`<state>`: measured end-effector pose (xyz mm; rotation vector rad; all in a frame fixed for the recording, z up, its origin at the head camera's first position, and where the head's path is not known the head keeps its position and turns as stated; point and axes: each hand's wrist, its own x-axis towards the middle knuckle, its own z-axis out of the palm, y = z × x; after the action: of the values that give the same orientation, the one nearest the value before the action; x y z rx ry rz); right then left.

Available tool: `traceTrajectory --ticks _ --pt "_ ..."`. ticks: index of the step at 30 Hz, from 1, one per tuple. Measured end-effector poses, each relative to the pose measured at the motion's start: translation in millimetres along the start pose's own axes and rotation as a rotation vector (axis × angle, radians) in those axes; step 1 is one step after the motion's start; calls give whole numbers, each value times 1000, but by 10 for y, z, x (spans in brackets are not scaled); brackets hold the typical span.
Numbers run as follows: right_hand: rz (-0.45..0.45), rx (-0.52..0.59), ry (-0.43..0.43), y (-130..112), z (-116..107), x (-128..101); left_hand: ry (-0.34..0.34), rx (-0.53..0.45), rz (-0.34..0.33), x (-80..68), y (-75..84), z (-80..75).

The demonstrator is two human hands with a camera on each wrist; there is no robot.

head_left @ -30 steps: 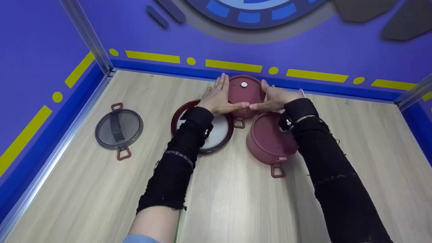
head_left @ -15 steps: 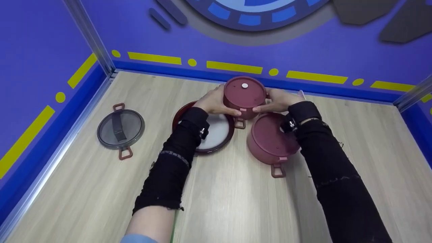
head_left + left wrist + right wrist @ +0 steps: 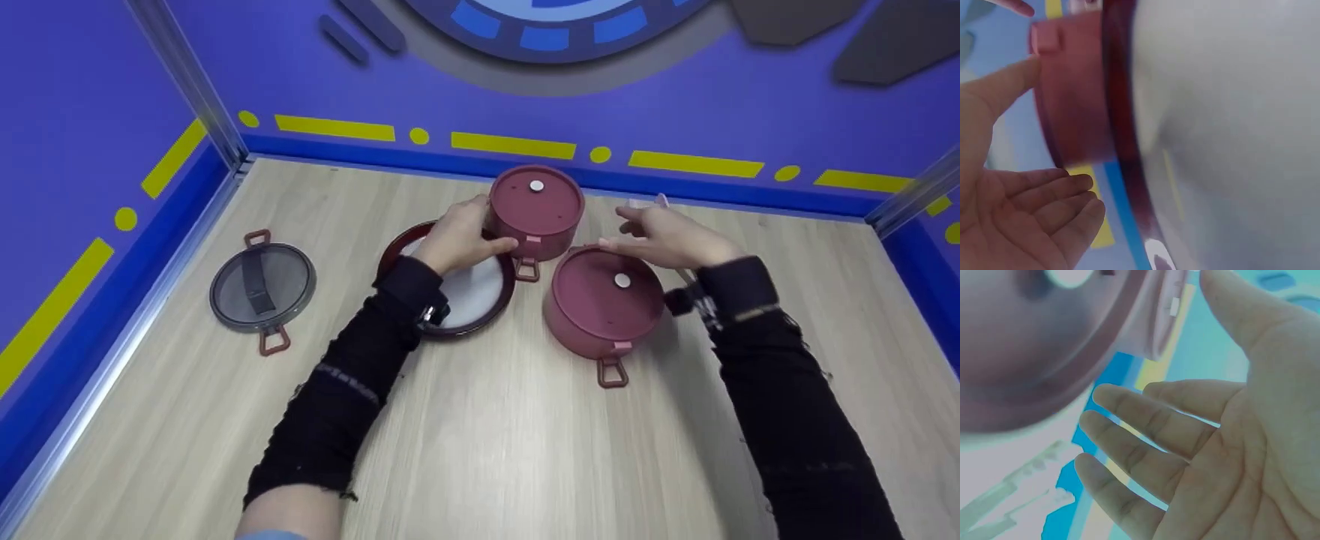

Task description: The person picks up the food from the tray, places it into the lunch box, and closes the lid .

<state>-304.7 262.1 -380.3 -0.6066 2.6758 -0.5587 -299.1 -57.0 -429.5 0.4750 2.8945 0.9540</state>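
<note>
A small dark-red pot [image 3: 538, 210], its lid bearing a white knob, stands by the back wall. At its left side is my left hand [image 3: 459, 236], the thumb reaching to the pot's rim and the other fingers relaxed; the left wrist view shows this hand [image 3: 1027, 214] with its palm uncurled beside the pot [image 3: 1075, 101]. To the front right stands a larger lidded red pot [image 3: 596, 307]. My right hand [image 3: 667, 234] hovers over its back right edge, holding nothing; the right wrist view shows its fingers [image 3: 1145, 422] spread. Contact of either hand is unclear.
Under my left forearm lies a round shallow dish [image 3: 471, 330] with white inside and dark-red rim. Farther left sits a grey see-through lid [image 3: 289, 289] with red loop handles around it. A blue wall [image 3: 675, 112] borders the table [image 3: 480, 435] at the back.
Both hands first framed the small pot. My right hand has drawn away to the right, towards the larger pot. My left hand has stayed by the small pot's left side.
</note>
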Motion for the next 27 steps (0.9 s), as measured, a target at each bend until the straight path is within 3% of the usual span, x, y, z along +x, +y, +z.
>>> traceTrajectory --ticks 6,10,13,19,27 --pt "2 53 119 103 95 -512 98 55 70 -339 269 58" --pt "37 106 146 135 267 -774 45 -5 138 -486 449 200" --pt "57 124 156 161 424 -915 -14 -48 150 -523 538 337" --pt "32 149 200 207 696 -1069 -95 -135 80 -542 615 562" --pt "-29 211 246 183 869 -1122 -109 -205 105 -558 665 721"
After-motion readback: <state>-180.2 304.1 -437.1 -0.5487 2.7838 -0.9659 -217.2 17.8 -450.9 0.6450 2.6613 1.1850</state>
